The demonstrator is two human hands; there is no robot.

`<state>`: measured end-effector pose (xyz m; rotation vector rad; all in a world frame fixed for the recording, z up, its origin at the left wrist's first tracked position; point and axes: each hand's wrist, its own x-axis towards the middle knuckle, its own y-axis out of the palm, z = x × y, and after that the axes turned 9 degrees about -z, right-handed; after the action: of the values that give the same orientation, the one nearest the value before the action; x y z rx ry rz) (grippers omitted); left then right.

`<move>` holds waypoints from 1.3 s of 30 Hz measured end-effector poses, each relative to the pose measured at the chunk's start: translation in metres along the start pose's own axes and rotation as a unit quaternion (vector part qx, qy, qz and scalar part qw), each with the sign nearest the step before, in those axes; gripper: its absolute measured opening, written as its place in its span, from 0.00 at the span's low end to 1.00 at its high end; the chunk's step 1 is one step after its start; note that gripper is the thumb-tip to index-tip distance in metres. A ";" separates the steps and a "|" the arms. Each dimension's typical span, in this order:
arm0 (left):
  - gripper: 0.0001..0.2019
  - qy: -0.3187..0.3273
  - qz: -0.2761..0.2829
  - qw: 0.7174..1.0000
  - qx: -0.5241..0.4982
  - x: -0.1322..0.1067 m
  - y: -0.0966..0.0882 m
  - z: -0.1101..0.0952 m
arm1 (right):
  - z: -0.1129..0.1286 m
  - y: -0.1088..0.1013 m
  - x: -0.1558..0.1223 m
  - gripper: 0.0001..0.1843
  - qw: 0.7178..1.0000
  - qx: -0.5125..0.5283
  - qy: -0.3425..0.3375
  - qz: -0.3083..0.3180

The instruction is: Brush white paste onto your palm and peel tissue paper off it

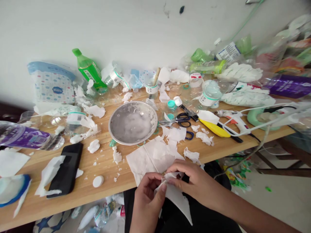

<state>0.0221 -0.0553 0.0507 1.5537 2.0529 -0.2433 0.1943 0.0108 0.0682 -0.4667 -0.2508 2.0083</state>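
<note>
At lower centre I hold my left hand and right hand together, both pinched on a tissue; bowl above.

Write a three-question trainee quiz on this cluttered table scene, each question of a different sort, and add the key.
1. True or false: the metal bowl stands on the floor.
2. Multiple choice: what do the left hand and right hand pinch between them? A) white paper B) scissors C) a bottle cap
3. Fill in: in the camera's view, the black phone lies to the ___ of the bowl.

Key: 1 false, it stands on the wooden table; 2 A; 3 left.
</note>
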 end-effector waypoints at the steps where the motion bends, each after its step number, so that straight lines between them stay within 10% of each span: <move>1: 0.12 0.004 0.003 1.000 0.001 0.000 -0.001 0.001 | 0.000 0.001 0.000 0.05 1.000 0.002 -0.004 -0.001; 24: 0.15 -0.029 -0.056 0.995 -0.073 0.011 0.005 0.010 | -0.006 0.001 -0.006 0.10 1.000 0.022 0.012 -0.009; 31: 0.10 0.087 -0.074 0.992 0.058 0.008 -0.003 0.016 | -0.010 0.004 -0.003 0.08 1.000 0.003 -0.017 -0.016; 39: 0.16 0.347 -0.173 0.904 0.180 -0.017 -0.004 0.015 | -0.012 0.007 -0.015 0.10 0.917 -0.167 -0.311 -0.186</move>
<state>0.0258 -0.0774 0.0465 1.6241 2.9973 -0.2276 0.1996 -0.0059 0.0582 0.0390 -1.0122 1.6820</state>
